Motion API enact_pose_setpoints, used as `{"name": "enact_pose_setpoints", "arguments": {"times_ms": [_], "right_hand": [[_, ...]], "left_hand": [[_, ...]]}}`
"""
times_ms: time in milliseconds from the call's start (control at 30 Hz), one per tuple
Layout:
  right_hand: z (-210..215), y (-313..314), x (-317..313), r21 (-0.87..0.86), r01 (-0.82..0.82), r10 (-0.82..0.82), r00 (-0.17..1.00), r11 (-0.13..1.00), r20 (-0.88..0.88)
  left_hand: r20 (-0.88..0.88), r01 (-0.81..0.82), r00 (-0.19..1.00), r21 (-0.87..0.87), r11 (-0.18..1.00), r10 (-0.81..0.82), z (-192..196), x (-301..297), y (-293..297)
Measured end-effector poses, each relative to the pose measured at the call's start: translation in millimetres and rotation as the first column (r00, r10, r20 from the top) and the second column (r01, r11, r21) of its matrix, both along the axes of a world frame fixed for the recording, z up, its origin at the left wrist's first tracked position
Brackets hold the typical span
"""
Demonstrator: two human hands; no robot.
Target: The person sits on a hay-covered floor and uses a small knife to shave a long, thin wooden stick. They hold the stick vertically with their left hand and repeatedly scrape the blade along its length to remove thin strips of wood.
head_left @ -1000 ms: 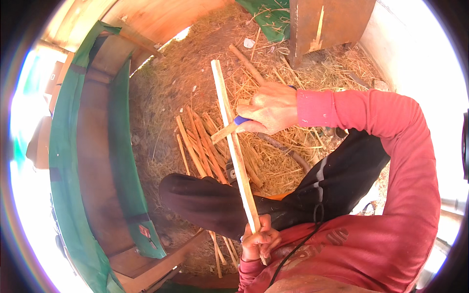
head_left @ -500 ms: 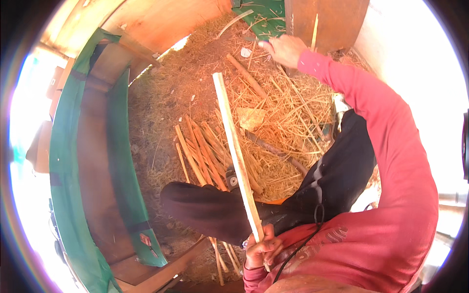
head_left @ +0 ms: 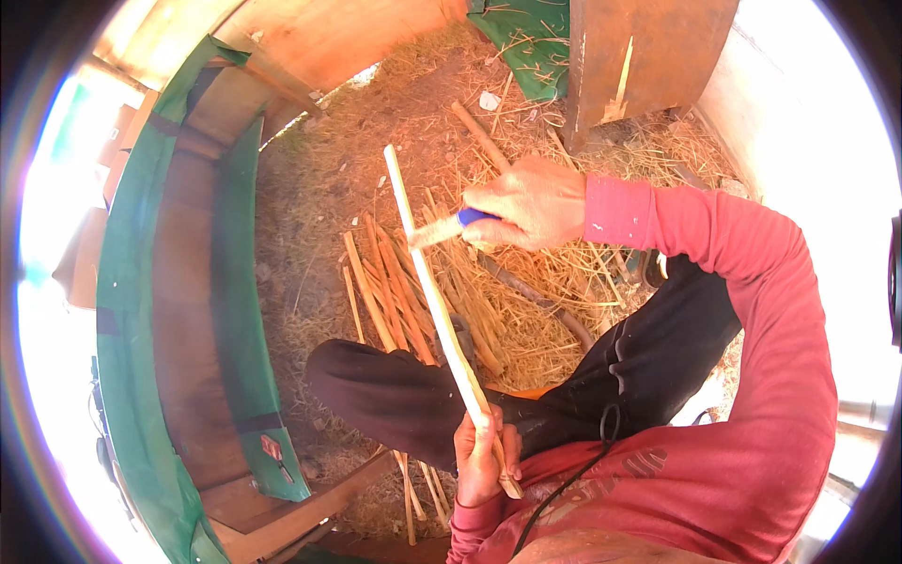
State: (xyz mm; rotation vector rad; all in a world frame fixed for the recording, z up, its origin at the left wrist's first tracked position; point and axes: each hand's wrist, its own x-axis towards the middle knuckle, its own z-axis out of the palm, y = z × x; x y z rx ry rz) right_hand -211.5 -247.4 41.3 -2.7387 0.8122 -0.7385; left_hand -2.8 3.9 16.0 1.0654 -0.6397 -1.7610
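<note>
My left hand [head_left: 482, 459] is closed round the lower end of a long, pale wooden stick [head_left: 438, 303], which slants up and away over my bent leg. My right hand [head_left: 536, 205] is closed on what looks like a knife with a blue handle [head_left: 477, 216]. Its blurred, thin front part reaches left to the stick's upper half and seems to touch it there. Most of the handle is hidden in my fist.
Several split sticks [head_left: 387, 291] lie in a pile on the ground beyond my leg, beside straw and shavings [head_left: 554, 324]. A round branch [head_left: 479, 134] lies farther off. A green-edged wooden frame [head_left: 141, 310] stands at the left, a brown board [head_left: 648, 56] at the far right.
My right hand has come back from the far right toward me, down to the stick. The stick's far end has shifted slightly left, and my left hand has risen a little.
</note>
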Motion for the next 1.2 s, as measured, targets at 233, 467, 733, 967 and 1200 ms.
{"name": "enact_pose_setpoints", "arguments": {"times_ms": [233,467,733,967,1200], "right_hand": [[-13.3,14.4,11.3,0.011,-0.107,0.106,0.994,0.994,0.035],[-20.4,2.8,20.5,-0.246,0.039,-0.050,0.998,0.968,-0.039],[-12.0,-40.2,-0.6,-0.113,0.346,-0.345,0.938,0.931,0.026],[-1.3,-22.5,5.4,0.066,0.324,-0.329,0.938,0.944,0.110],[-4.4,12.6,16.9,0.080,-0.047,0.035,0.988,0.996,0.150]], "left_hand": [[0.097,0.038,0.995,-0.013,0.999,-0.036,0.5,-3.0,7.1],[0.008,0.042,0.999,-0.021,0.999,-0.042,6.3,-8.8,21.2],[0.020,0.085,0.996,-0.074,0.994,-0.084,9.3,-14.1,24.5],[0.075,0.031,0.997,-0.087,0.996,-0.024,5.6,-8.4,15.3],[0.020,-0.002,1.000,-0.073,0.997,0.004,5.9,-11.7,15.8]]}}
